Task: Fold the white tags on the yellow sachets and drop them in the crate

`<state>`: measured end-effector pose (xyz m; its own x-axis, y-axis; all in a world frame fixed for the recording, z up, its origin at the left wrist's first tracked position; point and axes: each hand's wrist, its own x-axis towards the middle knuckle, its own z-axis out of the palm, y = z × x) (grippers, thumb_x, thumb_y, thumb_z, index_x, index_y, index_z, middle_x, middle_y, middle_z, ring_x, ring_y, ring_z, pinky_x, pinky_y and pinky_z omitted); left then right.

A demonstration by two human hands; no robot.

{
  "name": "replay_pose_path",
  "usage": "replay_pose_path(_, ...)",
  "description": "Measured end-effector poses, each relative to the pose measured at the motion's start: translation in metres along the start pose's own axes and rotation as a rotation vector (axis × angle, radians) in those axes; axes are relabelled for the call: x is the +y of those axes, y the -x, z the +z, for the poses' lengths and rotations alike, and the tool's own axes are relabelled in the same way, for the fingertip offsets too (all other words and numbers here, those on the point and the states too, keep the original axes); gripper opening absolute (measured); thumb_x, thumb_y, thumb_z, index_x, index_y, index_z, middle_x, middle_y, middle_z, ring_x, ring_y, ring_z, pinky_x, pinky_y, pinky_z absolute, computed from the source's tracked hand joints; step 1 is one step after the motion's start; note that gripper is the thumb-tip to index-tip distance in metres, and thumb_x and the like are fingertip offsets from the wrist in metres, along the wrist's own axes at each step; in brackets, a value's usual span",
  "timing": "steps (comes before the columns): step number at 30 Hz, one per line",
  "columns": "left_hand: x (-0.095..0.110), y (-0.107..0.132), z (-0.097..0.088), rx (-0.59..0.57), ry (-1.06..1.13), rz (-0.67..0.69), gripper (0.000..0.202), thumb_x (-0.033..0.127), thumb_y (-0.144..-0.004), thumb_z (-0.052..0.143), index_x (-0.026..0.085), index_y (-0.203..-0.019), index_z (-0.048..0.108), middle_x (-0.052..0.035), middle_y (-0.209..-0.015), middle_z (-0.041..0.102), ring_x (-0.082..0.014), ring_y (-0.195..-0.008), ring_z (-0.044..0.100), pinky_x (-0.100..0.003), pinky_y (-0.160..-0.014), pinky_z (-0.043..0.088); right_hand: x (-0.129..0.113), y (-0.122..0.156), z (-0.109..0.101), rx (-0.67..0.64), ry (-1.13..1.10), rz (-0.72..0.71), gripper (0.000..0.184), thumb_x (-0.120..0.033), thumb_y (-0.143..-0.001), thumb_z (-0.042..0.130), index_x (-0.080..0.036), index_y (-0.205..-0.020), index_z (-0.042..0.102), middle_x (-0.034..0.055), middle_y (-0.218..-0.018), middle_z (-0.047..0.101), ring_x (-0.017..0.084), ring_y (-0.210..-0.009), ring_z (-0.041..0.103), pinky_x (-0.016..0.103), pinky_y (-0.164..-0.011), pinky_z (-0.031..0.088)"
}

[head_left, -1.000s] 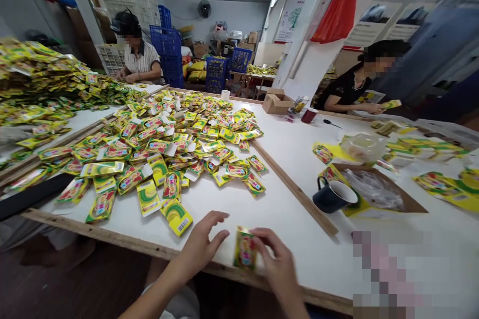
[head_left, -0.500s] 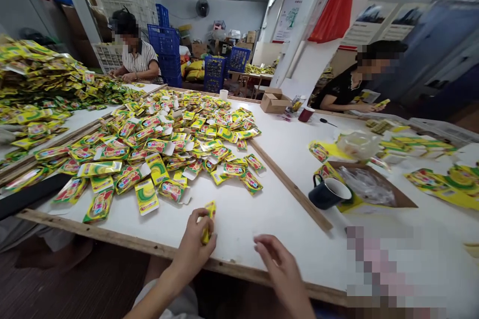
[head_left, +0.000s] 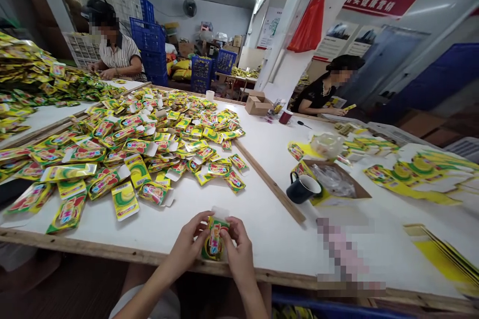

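A small yellow-green packet [head_left: 215,239] with a white flap on top stands upright near the front edge of the white table [head_left: 262,219]. My left hand [head_left: 189,244] pinches its left side and my right hand [head_left: 237,251] pinches its right side, so both hold it together. Beyond my hands lies a wide heap of similar packets [head_left: 149,134], the nearest ones a hand's width away.
A wooden strip [head_left: 269,182] divides the table. Right of it stand a dark mug [head_left: 302,188], a cardboard tray with plastic bags [head_left: 337,182] and flat yellow sheets [head_left: 419,169]. Two people [head_left: 116,52] [head_left: 325,89] work at the far side. Blue crates [head_left: 149,40] stand behind.
My left hand picked a packet from the heap's edge and brought it toward me. My right hand, empty half a second ago, has joined it on the packet. The view has swung right.
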<state>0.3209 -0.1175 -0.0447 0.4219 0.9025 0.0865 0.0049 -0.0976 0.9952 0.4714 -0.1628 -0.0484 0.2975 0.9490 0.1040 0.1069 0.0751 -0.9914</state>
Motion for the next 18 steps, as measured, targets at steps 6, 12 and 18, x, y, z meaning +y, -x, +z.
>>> replay_pose_path(6,0.005,-0.008,-0.007,-0.019,-0.077,-0.001,0.024,0.026,-0.084,0.059,0.02,-0.107,0.06,-0.0063,-0.098,0.069,-0.0209,-0.089,0.067,-0.037,-0.085,0.053,-0.009,-0.014,-0.012,-0.119,0.111,-0.033,0.026,-0.041,-0.089,0.054,-0.021,-0.094,0.07,0.0045,-0.092,0.072,0.022,-0.087,0.066,0.03,-0.078,0.052)
replay_pose_path(12,0.007,-0.012,-0.003,-0.001,-0.042,0.087,0.014,0.027,-0.085,0.058,0.02,-0.094,0.064,-0.008,-0.111,0.067,-0.0238,-0.111,0.06,-0.04,-0.099,0.047,-0.011,-0.023,-0.008,-0.069,0.084,-0.096,0.021,-0.038,-0.085,0.059,-0.02,-0.082,0.07,0.0045,-0.085,0.069,0.021,-0.083,0.064,0.03,-0.076,0.051)
replay_pose_path(18,0.008,-0.011,-0.001,0.0,-0.046,0.119,0.023,0.026,-0.087,0.055,0.022,-0.109,0.06,-0.0072,-0.107,0.068,-0.0219,-0.103,0.063,-0.037,-0.094,0.05,-0.006,-0.018,-0.006,-0.023,0.022,-0.091,0.02,-0.034,-0.085,0.06,-0.021,-0.1,0.065,0.005,-0.09,0.071,0.021,-0.087,0.066,0.032,-0.079,0.052)
